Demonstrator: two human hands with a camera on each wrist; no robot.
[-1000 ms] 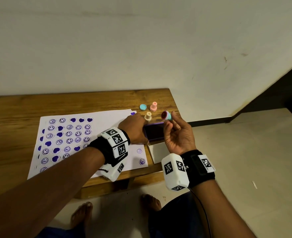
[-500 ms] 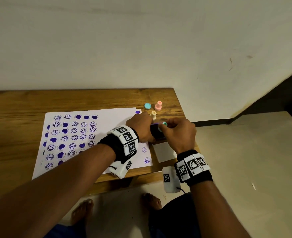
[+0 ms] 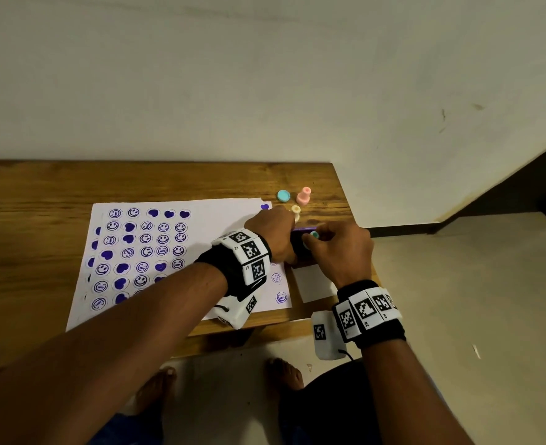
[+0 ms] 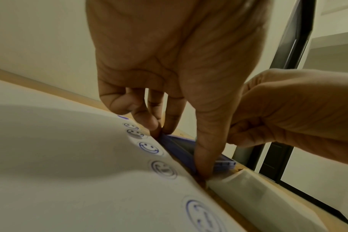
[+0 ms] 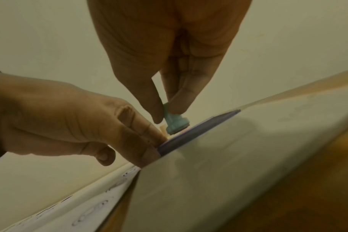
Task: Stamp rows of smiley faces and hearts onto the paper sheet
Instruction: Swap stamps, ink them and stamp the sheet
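A white paper sheet (image 3: 207, 226) with rows of purple smileys and hearts lies on the wooden table (image 3: 40, 194). At its right edge sits a purple ink pad (image 3: 300, 248) (image 4: 181, 150) (image 5: 197, 131). My left hand (image 3: 273, 236) (image 4: 179, 133) grips the pad by its sides, thumb on the near edge, fingers on the far edge. My right hand (image 3: 332, 248) (image 5: 169, 108) pinches a teal stamp (image 3: 313, 234) (image 5: 176, 124) by its handle, face down on the pad.
A teal cap (image 3: 283, 195), a pink stamp (image 3: 303, 195) and a cream stamp (image 3: 295, 211) stand behind the pad. A small white paper piece (image 3: 313, 282) lies in front of it, near the table's right front corner. Bare feet show on the floor below.
My right hand turned over from palm up and brought the teal stamp down onto the ink pad. The left hand stayed on the pad.
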